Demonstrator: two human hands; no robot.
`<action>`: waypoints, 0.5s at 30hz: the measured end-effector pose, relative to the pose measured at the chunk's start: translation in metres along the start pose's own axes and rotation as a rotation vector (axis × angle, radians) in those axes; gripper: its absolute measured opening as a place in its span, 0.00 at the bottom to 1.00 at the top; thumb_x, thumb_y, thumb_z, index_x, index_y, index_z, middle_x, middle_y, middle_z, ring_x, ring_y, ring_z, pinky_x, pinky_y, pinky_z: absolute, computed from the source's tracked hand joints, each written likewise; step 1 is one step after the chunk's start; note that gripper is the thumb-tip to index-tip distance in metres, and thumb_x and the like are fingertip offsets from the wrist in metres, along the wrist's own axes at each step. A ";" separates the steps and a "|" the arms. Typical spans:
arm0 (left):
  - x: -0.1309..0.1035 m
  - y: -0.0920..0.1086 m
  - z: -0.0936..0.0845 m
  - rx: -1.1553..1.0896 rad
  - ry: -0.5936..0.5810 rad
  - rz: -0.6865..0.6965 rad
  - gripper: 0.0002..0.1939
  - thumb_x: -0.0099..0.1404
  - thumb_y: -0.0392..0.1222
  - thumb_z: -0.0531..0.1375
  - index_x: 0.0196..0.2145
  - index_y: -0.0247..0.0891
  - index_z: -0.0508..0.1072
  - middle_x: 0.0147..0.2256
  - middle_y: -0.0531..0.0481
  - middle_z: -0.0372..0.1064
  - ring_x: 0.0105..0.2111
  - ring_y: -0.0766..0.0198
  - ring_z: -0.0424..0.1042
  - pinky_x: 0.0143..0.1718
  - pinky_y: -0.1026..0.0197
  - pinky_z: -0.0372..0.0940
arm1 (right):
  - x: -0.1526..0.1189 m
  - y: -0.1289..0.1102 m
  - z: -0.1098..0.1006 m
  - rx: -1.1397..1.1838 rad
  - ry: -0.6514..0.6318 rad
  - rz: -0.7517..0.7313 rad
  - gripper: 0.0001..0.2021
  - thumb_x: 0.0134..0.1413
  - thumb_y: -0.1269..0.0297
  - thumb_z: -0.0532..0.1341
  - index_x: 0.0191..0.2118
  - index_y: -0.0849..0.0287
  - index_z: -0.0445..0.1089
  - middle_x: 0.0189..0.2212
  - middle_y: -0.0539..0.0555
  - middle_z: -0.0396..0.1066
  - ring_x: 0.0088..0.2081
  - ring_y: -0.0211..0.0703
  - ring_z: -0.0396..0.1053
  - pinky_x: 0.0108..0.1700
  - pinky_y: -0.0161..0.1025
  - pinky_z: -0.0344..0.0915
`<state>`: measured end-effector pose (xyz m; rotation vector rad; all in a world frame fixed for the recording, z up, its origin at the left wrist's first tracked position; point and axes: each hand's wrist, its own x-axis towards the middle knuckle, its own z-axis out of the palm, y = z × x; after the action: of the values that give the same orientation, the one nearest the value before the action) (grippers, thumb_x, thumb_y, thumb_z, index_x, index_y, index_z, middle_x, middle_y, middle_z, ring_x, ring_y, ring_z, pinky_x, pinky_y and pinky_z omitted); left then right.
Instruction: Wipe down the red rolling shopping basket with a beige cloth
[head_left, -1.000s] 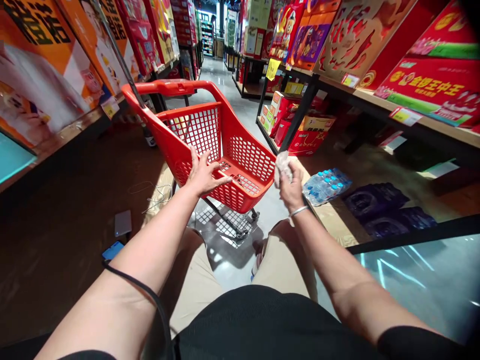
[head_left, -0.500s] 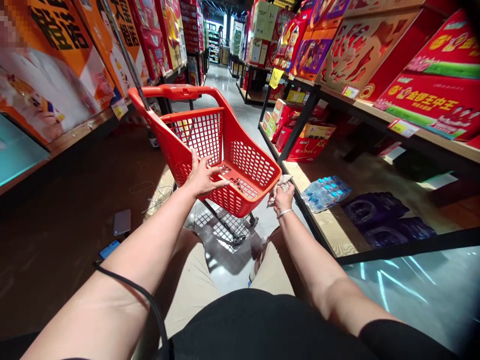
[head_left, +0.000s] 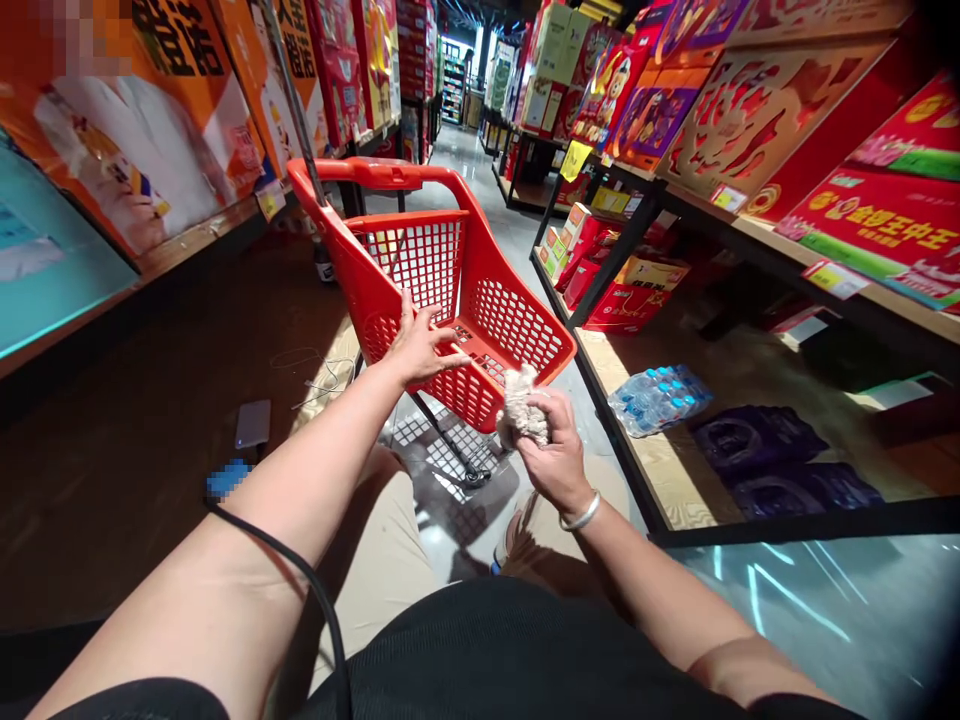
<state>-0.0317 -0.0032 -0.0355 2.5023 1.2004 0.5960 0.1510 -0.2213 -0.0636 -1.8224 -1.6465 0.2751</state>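
A red plastic shopping cart (head_left: 517, 300) stands in front of me, its basket made of open grid walls. My left hand (head_left: 421, 350) rests on the basket's near rim with fingers spread and thumb out to the right. In my right hand (head_left: 556, 450) is a crumpled, off-white cloth (head_left: 523, 405), squeezed between fingers and thumb. The cloth is in front of the cart's near right corner; whether it touches the plastic I cannot tell. A pale bracelet circles my right wrist.
On the right, a shelf holds red gift boxes (head_left: 877, 225), shrink-wrapped water bottles (head_left: 660, 398) and dark purple packs (head_left: 761, 440). Orange printed boxes (head_left: 217, 110) line the left shelf. A phone-like white device (head_left: 253, 424) and thin cables lie at lower left. A dark cord crosses my left arm.
My right hand has moved left and closer to me with the cloth, away from the cart's right corner. My left hand stays on the rim. The view has shifted slightly.
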 end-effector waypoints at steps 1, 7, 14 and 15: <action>0.000 -0.001 -0.001 -0.005 -0.010 0.015 0.22 0.62 0.61 0.65 0.45 0.45 0.82 0.68 0.51 0.50 0.73 0.38 0.18 0.74 0.41 0.27 | 0.004 -0.001 -0.006 -0.132 0.039 -0.127 0.20 0.63 0.62 0.57 0.60 0.51 0.64 0.60 0.63 0.62 0.60 0.55 0.62 0.59 0.51 0.65; 0.002 -0.010 0.002 -0.024 -0.017 0.130 0.18 0.71 0.53 0.55 0.50 0.49 0.80 0.66 0.52 0.53 0.73 0.42 0.21 0.73 0.38 0.24 | 0.020 0.022 0.033 -0.715 -0.031 -0.666 0.11 0.68 0.65 0.58 0.49 0.49 0.76 0.57 0.53 0.69 0.57 0.52 0.58 0.52 0.50 0.60; 0.005 -0.007 0.009 -0.008 0.010 0.146 0.20 0.72 0.51 0.52 0.50 0.46 0.80 0.64 0.48 0.54 0.72 0.42 0.20 0.73 0.38 0.22 | 0.052 -0.010 0.061 -0.812 -0.247 -0.725 0.16 0.71 0.64 0.51 0.45 0.55 0.78 0.56 0.56 0.67 0.58 0.55 0.55 0.57 0.55 0.59; 0.005 -0.007 0.008 -0.007 0.006 0.138 0.20 0.72 0.52 0.52 0.50 0.46 0.80 0.64 0.48 0.54 0.72 0.41 0.20 0.72 0.37 0.21 | 0.059 -0.016 0.061 -0.799 -0.218 -0.693 0.17 0.71 0.64 0.50 0.48 0.55 0.77 0.58 0.57 0.65 0.60 0.56 0.53 0.59 0.57 0.58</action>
<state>-0.0294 0.0042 -0.0447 2.5940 1.0319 0.6412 0.1148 -0.1455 -0.0852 -1.5968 -2.6727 -0.5883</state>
